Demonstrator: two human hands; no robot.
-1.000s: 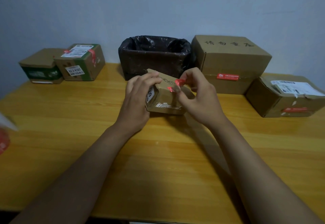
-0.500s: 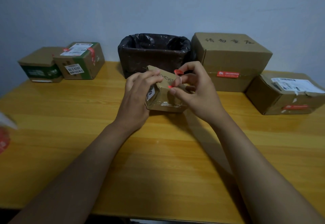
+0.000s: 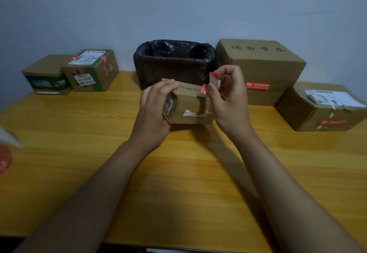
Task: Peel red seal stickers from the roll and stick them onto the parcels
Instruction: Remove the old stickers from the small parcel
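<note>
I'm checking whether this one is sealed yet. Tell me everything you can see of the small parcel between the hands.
The small parcel is a worn brown cardboard box, tilted on the wooden table. Its left end bears a white label with black digits; torn white tape remnants mark its front. The left hand grips that left end. A red seal sticker lies on its top right edge, and the right hand pinches its lifted end there.
</note>
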